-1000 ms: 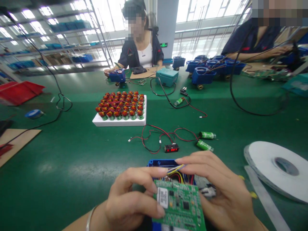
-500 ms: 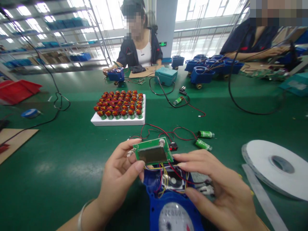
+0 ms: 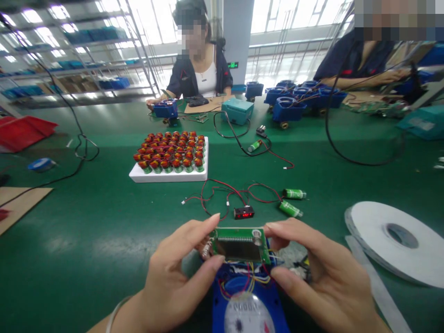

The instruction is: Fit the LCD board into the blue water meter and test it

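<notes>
A green circuit board with a dark LCD screen [image 3: 239, 249] is tilted up over a blue meter housing [image 3: 218, 303]. My left hand [image 3: 183, 268] pinches the board's left edge between thumb and fingers, beside a small coiled metal spring [image 3: 207, 249]. On the other side, my right hand [image 3: 319, 268] has its fingertips at the board's upper right corner and its thumb low near the right edge. Red, yellow and white wires [image 3: 255, 277] run from under the board into the housing. A round, clear-covered dial [image 3: 248, 314] faces up at the housing's near end.
Beyond my hands lie a small red-digit display [image 3: 243, 212] and green batteries [image 3: 294, 194] with leads. A white foam tray [image 3: 166, 176] holds wrapped batteries. At right lies a white tape roll [image 3: 367, 226]. Two co-workers sit opposite, near several blue housings [image 3: 287, 111].
The board has moved right and down, closer over the housing, and sits more level. My right fingers have come to its right corner. The red-digit display is now fully visible.
</notes>
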### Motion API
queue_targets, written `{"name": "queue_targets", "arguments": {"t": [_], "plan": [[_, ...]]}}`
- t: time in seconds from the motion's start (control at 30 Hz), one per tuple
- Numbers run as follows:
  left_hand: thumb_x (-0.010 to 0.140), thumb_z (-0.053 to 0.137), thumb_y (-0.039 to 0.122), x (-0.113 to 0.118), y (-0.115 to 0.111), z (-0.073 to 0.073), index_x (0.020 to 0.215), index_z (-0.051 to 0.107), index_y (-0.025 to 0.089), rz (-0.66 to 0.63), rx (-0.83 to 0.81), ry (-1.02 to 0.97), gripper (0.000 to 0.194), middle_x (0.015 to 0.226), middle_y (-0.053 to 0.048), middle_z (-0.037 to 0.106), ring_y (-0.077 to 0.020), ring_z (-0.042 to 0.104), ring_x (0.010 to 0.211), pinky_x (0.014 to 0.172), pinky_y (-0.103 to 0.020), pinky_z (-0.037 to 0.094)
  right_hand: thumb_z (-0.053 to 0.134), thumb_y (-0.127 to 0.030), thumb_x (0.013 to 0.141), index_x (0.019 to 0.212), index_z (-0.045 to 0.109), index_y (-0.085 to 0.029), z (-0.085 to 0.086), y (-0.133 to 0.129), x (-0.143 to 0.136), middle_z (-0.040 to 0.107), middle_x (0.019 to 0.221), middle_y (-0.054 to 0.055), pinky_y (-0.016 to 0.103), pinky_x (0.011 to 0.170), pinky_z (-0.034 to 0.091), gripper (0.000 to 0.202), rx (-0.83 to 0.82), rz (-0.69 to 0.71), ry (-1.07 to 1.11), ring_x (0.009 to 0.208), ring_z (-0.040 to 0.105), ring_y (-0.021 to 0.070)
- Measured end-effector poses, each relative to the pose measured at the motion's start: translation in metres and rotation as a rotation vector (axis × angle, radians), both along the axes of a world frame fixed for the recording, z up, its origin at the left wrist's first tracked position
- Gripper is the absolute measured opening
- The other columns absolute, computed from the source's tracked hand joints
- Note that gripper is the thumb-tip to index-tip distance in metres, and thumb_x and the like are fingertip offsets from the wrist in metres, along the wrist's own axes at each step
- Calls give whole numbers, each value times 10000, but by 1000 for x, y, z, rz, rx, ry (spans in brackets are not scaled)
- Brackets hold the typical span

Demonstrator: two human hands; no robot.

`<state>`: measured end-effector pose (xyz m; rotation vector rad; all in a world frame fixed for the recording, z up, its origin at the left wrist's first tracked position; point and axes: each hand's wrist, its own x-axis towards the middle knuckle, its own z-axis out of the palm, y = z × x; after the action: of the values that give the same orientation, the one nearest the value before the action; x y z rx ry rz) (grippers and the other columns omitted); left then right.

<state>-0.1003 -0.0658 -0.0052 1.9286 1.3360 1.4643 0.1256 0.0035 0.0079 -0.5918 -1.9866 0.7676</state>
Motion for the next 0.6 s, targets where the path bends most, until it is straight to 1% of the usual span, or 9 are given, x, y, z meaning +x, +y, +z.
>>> {"name": "queue_targets", "arguments": {"t": [0.07,0.17,0.27,0.37,0.47,0.53,0.6], "plan": [[824,638,113,0,1,2,1351,522,190,-29,81,68,544,987,-75,662,-187,562,886,763,-317,507,671,-154,870,1240,602,-270,0,-2,0,662,957,13,228,708,547,394,18,37,21,802,640,164],[824,633,128,0,3,5,1339,514,146,-59,151,125,529,1027,-97,675,-238,516,1035,879,-398,460,681,-164,883,1252,592,-277,1,-5,1,687,919,-4,188,681,554,396,-9,10,-6,731,662,141],[860,634,239,-1,5,7,1301,538,150,-79,130,138,460,992,-87,689,-245,519,1048,919,-424,429,712,-212,873,1183,610,-262,1,-7,2,690,853,-7,177,638,564,330,-25,-35,-34,676,671,143],[860,659,346,1,5,8,1230,582,172,-77,102,152,416,900,-57,701,-236,548,1000,912,-413,426,731,-227,857,1013,627,-242,3,-5,2,672,800,4,213,611,573,188,-11,-9,12,686,668,170],[844,679,355,4,6,7,1189,603,190,-67,73,161,390,843,-46,702,-246,567,964,905,-435,429,719,-191,858,911,604,-222,5,0,-3,670,822,27,259,636,574,131,-3,52,22,751,664,195],[828,694,339,5,6,5,1154,615,201,-53,38,155,363,850,-49,703,-259,563,975,902,-451,430,737,-197,849,890,597,-216,6,3,-6,665,842,29,255,646,562,147,21,25,1,773,658,190],[811,709,307,5,7,3,1113,619,209,-26,-10,143,330,886,-55,699,-272,536,1025,900,-454,426,747,-236,849,876,594,-217,5,6,-7,658,866,22,244,664,554,157,47,-29,-43,783,654,179]]}}
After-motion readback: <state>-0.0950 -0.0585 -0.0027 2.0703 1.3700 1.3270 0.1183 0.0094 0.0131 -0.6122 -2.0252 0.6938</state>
